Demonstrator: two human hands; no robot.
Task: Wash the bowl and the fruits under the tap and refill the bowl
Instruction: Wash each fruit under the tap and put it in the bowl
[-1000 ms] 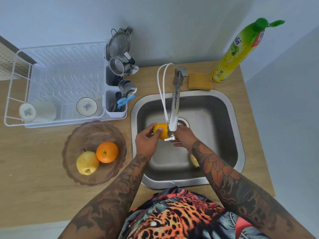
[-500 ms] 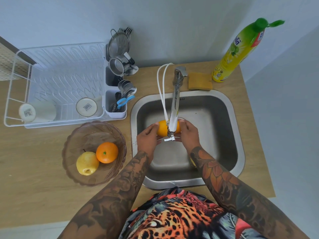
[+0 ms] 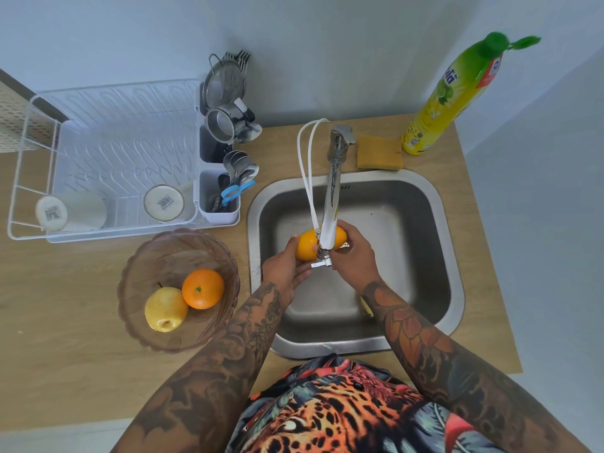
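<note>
Orange and smooth, one round fruit [image 3: 305, 245] sits under the steel tap [image 3: 330, 223] over the sink [image 3: 421, 204], gripped between the left hand [image 3: 287, 273] and right hand [image 3: 354, 256]. On the wooden counter [image 3: 65, 322] the scalloped translucent bowl [image 3: 143, 256] holds two fruits: one orange [image 3: 202, 289], one yellow pear [image 3: 165, 308].

This is a home kitchen, a small one. A stainless steel sink [image 3: 425, 204] is sunk into a wood-look countertop [image 3: 65, 305] set against a pale wall, with a chrome tap [image 3: 335, 178] reaching over the basin. A yellow sponge [image 3: 379, 153] and a bottle of dish soap [image 3: 447, 96] (lime on the label) sit behind the sink. To the left stands a white dish rack [image 3: 108, 152] with upturned cups [image 3: 70, 212], its caddy [image 3: 217, 204] crammed with cutlery, a strainer and blue-handled scissors. A ribbed fruit bowl [image 3: 137, 289] rests on the counter beside it.
</note>
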